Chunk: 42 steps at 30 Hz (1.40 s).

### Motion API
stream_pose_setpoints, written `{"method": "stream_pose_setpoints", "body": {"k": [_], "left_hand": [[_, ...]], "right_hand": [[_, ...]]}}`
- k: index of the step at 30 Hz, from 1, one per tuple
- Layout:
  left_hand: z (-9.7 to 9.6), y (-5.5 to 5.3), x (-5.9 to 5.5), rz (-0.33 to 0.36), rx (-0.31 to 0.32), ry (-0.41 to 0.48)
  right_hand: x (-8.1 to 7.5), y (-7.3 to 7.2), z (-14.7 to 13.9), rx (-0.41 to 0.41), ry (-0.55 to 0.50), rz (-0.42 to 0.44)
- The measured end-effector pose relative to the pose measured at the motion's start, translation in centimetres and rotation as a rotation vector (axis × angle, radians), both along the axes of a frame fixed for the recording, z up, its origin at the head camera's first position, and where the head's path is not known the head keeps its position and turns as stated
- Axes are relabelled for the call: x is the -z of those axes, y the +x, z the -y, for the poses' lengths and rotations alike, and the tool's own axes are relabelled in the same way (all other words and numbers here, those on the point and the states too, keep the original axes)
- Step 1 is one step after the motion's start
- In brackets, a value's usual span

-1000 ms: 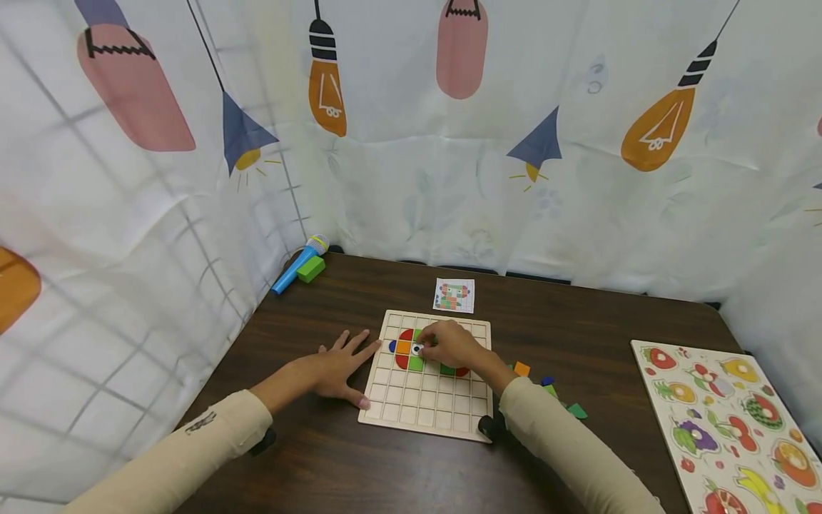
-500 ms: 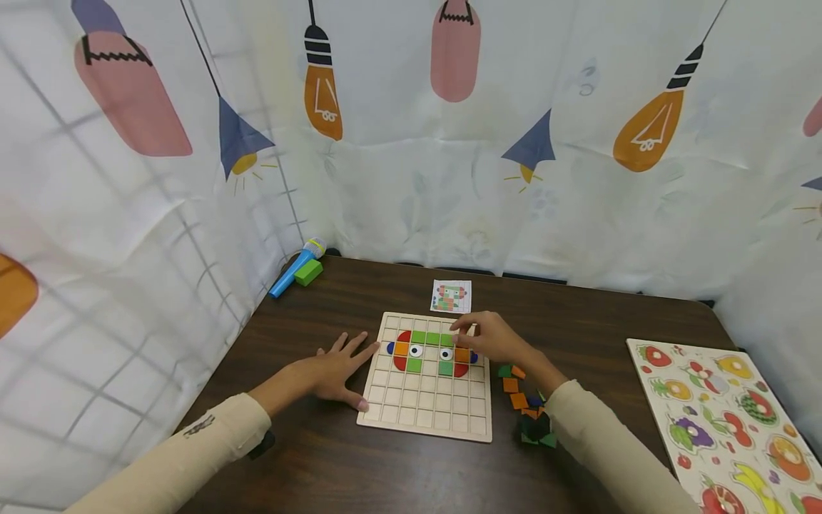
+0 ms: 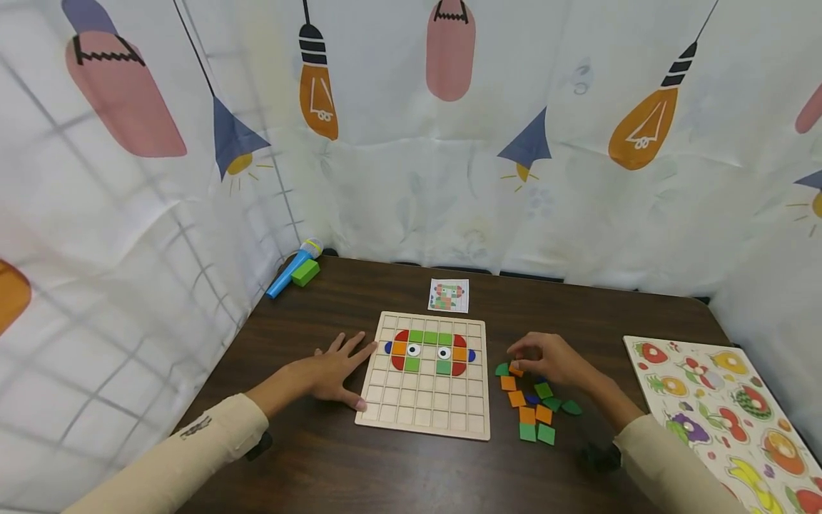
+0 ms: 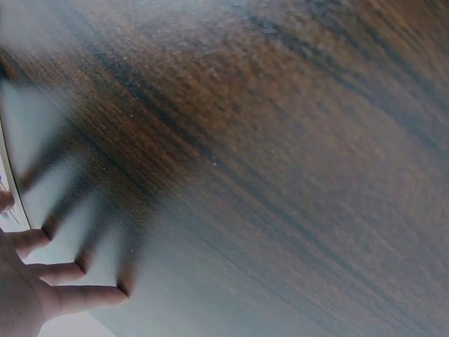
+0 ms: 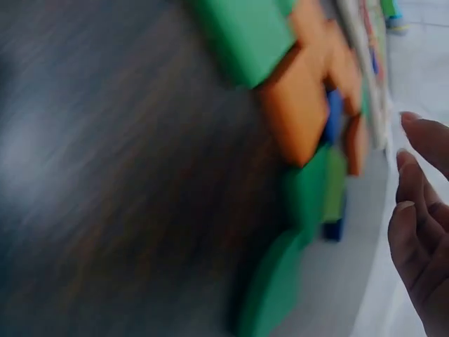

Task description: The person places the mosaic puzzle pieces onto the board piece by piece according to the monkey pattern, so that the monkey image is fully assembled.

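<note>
The right hand has left the board since half a second ago and is now at its three o'clock, over the loose pieces. Its fingers are half bent and a little apart, tips at an orange piece; whether they touch it cannot be told. A red piece between one and two o'clock on the board, covered before, now shows beside the eyes. The left hand stays spread wide at nine o'clock, thumb tip at the board's edge. The card lies between twelve and one o'clock, the mic at ten.
</note>
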<state>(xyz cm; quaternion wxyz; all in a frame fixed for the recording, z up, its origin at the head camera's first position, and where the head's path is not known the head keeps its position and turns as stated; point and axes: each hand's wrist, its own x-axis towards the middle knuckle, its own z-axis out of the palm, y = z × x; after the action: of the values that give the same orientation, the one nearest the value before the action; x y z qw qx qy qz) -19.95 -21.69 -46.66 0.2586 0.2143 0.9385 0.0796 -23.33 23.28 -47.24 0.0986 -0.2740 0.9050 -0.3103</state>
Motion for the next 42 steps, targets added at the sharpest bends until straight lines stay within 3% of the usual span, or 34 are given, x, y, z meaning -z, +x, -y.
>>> {"method": "stream_pose_setpoints", "body": {"k": [7,17,32,36,42], "left_hand": [[0.1,0.0,-0.1,-0.007,-0.002,-0.001],[0.1,-0.1,0.1,-0.014,-0.003,-0.002],[0.1,0.0,0.2,-0.024,-0.006,-0.006],[0.0,0.2,0.1,-0.019,-0.006,-0.009],[0.0,0.2,0.1,-0.019,-0.013,-0.011]], "right_hand": [[0.8,0.6,-1.2,-0.030,0.088,-0.015],[1.3,0.6,-1.3,0.000,0.133,-0.021],[1.8,0.6,-1.0,-0.053,-0.008,0.031],[1.4,0.8,-0.6,-0.058,-0.030,0.016],[0.3,1.2,0.8,-0.059,-0.064,0.067]]}}
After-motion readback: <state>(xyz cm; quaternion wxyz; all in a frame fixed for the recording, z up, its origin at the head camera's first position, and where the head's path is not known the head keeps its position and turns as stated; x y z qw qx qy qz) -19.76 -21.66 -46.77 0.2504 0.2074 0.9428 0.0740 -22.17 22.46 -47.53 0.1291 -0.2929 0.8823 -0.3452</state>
